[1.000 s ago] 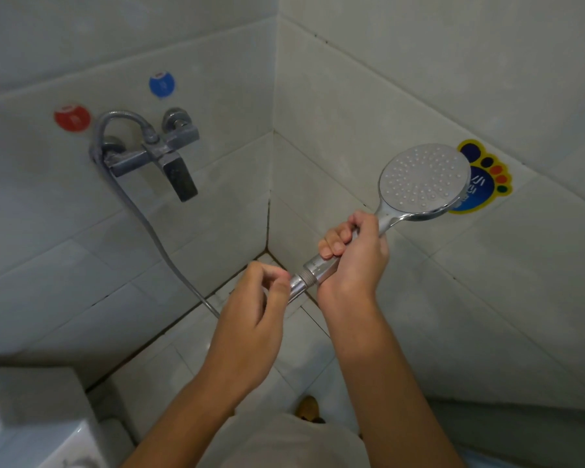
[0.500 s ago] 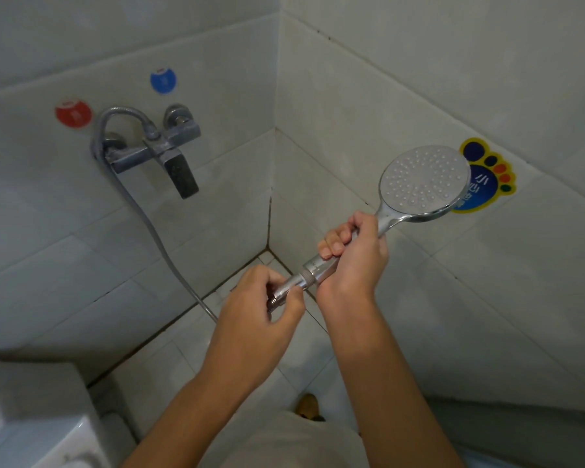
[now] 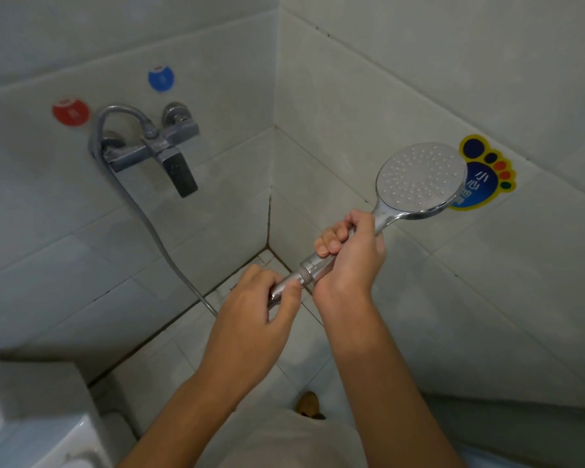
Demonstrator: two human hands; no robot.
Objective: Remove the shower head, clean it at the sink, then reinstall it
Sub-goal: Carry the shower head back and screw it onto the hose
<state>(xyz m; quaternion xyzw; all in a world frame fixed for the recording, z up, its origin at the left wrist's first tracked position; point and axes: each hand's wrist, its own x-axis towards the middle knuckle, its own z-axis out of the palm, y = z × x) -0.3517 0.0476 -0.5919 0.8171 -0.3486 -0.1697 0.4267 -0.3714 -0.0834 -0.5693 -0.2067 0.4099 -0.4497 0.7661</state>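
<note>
A round chrome shower head (image 3: 421, 180) with a dotted grey face points toward me, held up in front of the right wall. My right hand (image 3: 350, 256) grips its handle just above the threaded end. My left hand (image 3: 264, 310) pinches the chrome hose nut (image 3: 284, 288) right below that thread. The metal hose (image 3: 159, 238) runs from my left hand down to the floor and up to the wall mixer tap (image 3: 156, 148).
Red (image 3: 71, 111) and blue (image 3: 161, 79) round stickers sit above the tap. A foot-shaped sticker (image 3: 487, 177) is on the right wall behind the shower head. A white toilet tank (image 3: 24, 417) is at the lower left. Tiled floor lies in the corner below.
My left hand has closed onto the hose nut and shifted slightly down the hose. The shower head and right hand stay nearly still.
</note>
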